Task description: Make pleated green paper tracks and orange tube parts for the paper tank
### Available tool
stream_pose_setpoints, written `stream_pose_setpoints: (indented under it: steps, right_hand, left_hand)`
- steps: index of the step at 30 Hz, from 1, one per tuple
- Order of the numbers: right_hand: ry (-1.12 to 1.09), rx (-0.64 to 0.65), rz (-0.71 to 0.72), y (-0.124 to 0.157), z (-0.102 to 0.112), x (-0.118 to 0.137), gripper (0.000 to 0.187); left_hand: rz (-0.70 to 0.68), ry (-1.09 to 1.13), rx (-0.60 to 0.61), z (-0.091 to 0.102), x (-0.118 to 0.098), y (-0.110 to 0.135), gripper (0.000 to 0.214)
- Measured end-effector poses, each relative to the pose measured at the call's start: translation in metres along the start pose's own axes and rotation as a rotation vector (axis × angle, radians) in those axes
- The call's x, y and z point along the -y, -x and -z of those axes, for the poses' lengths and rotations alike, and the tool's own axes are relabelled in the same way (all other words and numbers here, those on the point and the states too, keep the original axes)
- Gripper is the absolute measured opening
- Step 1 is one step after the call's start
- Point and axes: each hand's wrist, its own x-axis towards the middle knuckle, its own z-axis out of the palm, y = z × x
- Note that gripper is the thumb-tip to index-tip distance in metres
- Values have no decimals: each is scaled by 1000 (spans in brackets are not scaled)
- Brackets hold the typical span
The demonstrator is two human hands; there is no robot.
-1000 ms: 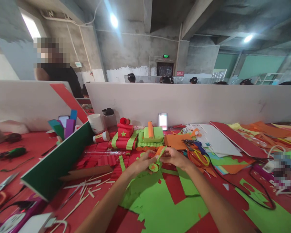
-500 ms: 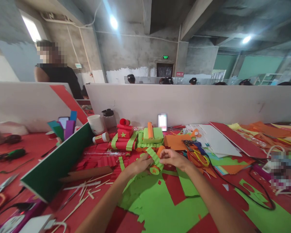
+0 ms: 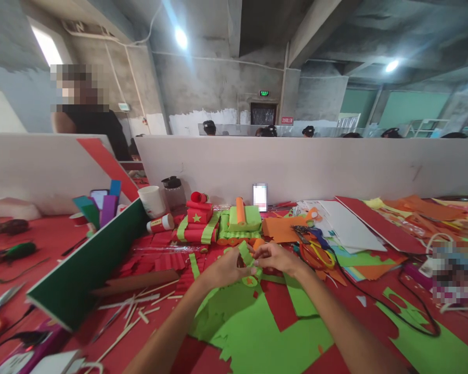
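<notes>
At ten o'clock from the strip (image 3: 245, 251) stand a cup (image 3: 151, 202) and a bottle (image 3: 174, 195); their contents I cannot tell. Left hand (image 3: 226, 266) and right hand (image 3: 277, 258), fingers bent, grasp this strip, at six o'clock from the green model (image 3: 250, 217).

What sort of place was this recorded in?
Probably a paper-craft workroom, perhaps in a roughly finished building: cut green paper and yellow-handled scissors lie out, with bare concrete beams overhead.
</notes>
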Motion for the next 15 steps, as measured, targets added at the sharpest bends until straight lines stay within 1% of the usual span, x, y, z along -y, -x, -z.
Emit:
stream_pose_setpoints:
  steps: [2, 5, 10, 12, 15]
  right_hand:
    - [8, 2, -9, -1, 0, -1, 36]
    - [43, -7, 1, -2, -1, -2, 35]
    - [99, -30, 50, -3, -2, -2, 30]
    - [96, -32, 60, -3, -2, -2, 31]
    - [75, -39, 69, -3, -3, -1, 32]
  left_hand:
    - [-25, -29, -10, -4, 4, -3, 37]
    - [-56, -47, -57, -9, 12, -6, 33]
    - [-32, -2, -111, -11, 22, -9, 35]
    - [-27, 8, -113, -11, 23, -10, 33]
    - [-34, -2, -87, -10, 23, -11, 23]
